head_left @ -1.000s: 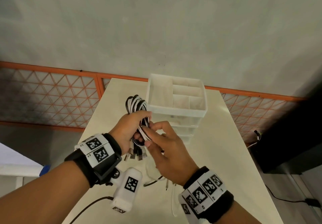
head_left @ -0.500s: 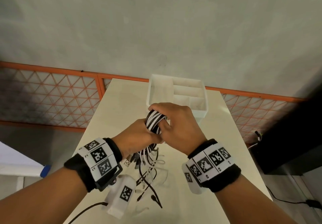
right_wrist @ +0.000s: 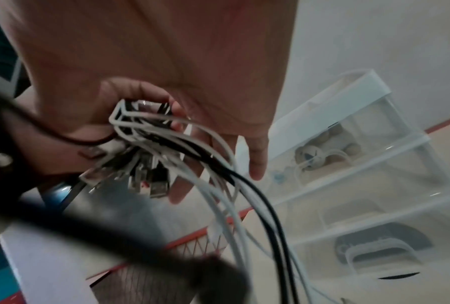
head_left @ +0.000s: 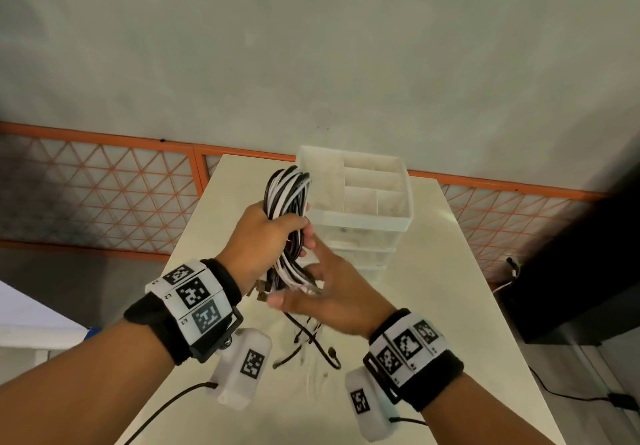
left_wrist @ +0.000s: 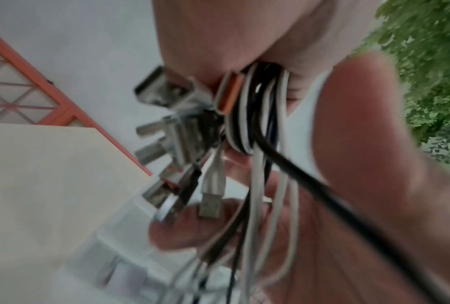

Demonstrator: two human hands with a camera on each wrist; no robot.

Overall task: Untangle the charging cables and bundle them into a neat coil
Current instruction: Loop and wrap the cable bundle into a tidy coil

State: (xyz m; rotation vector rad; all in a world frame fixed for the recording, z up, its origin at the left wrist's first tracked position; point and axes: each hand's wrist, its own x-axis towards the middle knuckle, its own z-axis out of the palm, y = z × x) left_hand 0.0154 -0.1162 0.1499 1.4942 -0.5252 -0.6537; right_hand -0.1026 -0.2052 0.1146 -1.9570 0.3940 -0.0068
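A bundle of black and white charging cables (head_left: 286, 188) stands up as a folded loop above the table (head_left: 433, 306). My left hand (head_left: 266, 233) grips the bundle around its middle. In the left wrist view the cables (left_wrist: 255, 115) leave my palm beside several metal USB plugs (left_wrist: 167, 127). My right hand (head_left: 332, 292) is just below the left, fingers straight, touching the hanging strands. The right wrist view shows those strands (right_wrist: 218, 164) running across my straight fingers (right_wrist: 256, 160). Loose cable ends (head_left: 311, 344) trail onto the table beneath both hands.
A white plastic drawer unit (head_left: 360, 218) with a divided top tray stands on the table right behind the hands. An orange lattice railing (head_left: 104, 202) runs past the far edge. A dark object (head_left: 571, 271) sits off the right side.
My right hand left the top of the loop and dropped below the left hand to the hanging strands. The left hand lifted the bundle, so the loop now sticks up.
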